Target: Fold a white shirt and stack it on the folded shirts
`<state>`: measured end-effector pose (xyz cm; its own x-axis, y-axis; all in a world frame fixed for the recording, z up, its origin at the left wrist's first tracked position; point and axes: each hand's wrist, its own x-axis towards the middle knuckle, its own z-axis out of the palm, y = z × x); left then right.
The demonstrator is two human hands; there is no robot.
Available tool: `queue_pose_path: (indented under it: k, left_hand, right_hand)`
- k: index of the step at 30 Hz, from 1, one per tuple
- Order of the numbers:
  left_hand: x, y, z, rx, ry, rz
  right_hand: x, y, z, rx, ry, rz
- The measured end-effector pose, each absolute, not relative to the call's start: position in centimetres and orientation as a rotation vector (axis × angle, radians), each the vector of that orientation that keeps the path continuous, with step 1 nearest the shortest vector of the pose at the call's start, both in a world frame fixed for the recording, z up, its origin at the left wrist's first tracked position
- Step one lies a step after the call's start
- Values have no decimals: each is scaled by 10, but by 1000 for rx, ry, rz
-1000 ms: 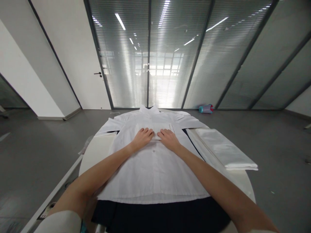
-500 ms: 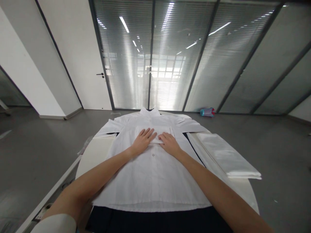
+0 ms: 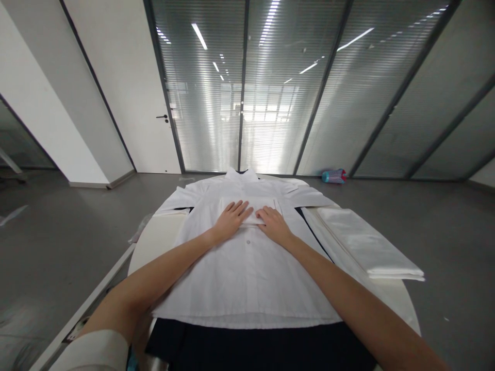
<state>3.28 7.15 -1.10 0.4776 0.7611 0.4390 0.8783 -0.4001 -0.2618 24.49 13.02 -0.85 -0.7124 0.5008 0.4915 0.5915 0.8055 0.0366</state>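
Observation:
A white button-up shirt [image 3: 243,273] lies flat on a round white table [image 3: 154,242], collar pointing away from me and short sleeves spread to both sides. A dark cloth [image 3: 255,345] shows under its near hem. My left hand [image 3: 232,219] rests palm down on the chest of the shirt, fingers spread. Beside it, my right hand [image 3: 273,224] also presses flat on the chest. Both hands lie on a small folded white piece [image 3: 251,206] at the middle of the shirt. Neither hand grips anything.
A folded white cloth [image 3: 367,245] lies on the table's right side. A teal and red bottle [image 3: 333,176] lies on the grey floor by the glass wall. A white door [image 3: 131,103] stands at the left. A white rail [image 3: 85,304] runs along the table's left.
My left fingers have spread out flatter on the shirt. The view has shifted slightly; the hands stay at the chest.

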Motion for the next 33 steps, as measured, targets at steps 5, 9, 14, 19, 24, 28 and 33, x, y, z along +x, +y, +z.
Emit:
queue_pose_path:
  k: [5, 9, 14, 19, 24, 28, 33]
  left_hand:
    - [32, 72, -12, -2274, -1344, -352]
    - [32, 71, -12, -2274, -1334, -356]
    - [32, 71, -12, -2277, -1336, -349]
    - [32, 71, -12, -2266, -1330, -346]
    - [29, 72, -7, -2249, -1271, -285]
    - [21, 73, 0, -2296, -1182, -229]
    - [14, 74, 6, -2391, -1114, -271]
  right_hand:
    - [244, 129, -8, -824, -2526, -272]
    - [244, 129, -9, -832, -2522, -282]
    - [244, 128, -10, -854, -2523, -272]
    - [245, 127, -7, -857, -2545, -342]
    - [249, 132, 0, -671, -2587, -567]
    - [254, 138, -1, -704, -2636, -600]
    - [262, 143, -2, -712, -2619, -634]
